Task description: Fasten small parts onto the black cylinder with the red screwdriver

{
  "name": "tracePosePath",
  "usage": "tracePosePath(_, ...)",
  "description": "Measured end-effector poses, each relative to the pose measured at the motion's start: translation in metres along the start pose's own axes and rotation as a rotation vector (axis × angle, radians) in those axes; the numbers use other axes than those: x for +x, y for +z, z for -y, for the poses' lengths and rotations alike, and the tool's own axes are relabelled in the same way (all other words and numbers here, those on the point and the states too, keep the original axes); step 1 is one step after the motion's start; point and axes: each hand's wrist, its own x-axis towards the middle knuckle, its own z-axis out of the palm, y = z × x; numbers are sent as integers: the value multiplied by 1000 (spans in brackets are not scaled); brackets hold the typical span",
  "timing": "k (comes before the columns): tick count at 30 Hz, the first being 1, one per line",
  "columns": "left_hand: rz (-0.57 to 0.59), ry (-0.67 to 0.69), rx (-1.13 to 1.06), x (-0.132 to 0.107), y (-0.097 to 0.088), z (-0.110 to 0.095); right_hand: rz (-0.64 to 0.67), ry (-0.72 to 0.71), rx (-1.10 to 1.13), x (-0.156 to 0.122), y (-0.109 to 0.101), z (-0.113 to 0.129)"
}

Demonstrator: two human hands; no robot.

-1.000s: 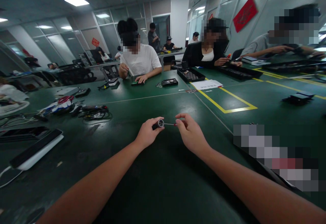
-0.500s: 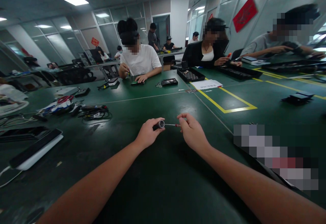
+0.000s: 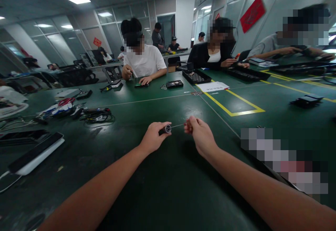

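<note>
My right hand [image 3: 201,134] has curled in, holding the thin rod [image 3: 177,126]; my left hand [image 3: 153,137] clasps the dark tube [image 3: 167,128], open table [image 3: 168,189] stretching ahead toward its far edge.

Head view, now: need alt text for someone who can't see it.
A person's left hand holds a dark cylinder while the right hand grips a thin rod-like tool that reaches toward the cylinder's round end, above a green table. Bundled cables lie to the left; a co-worker in white is across the table.
</note>
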Motion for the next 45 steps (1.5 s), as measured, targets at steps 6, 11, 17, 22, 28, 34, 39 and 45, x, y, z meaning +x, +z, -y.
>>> tracePosePath(6, -5, -12, 19, 0, 0, -2, -88, -71, 15, 5, -4, 1)
tracePosePath(11, -8, -9, 11, 0, 0, -2, -8, -232, -201, -2, -4, 1)
tracePosePath(17, 2, -14, 23, 0, -1, -2, 35, -292, -322, -5, -4, 2)
tracePosePath(22, -22, -18, 20, 0, 1, 1, 106, -313, -369, -8, -4, 8)
tracePosePath(28, -8, -20, 19, 1, 0, -1, 66, -364, -424, -14, -3, 10)
tracePosePath(34, -5, -37, 6, 1, 0, -1, 47, -385, -468, -13, -4, 8)
tracePosePath(39, -3, -37, 17, 0, -1, -1, 120, -339, -410, -9, -5, 10)
tracePosePath(45, 13, -14, 31, 0, -1, 0, 76, -362, -528, -10, -5, 12)
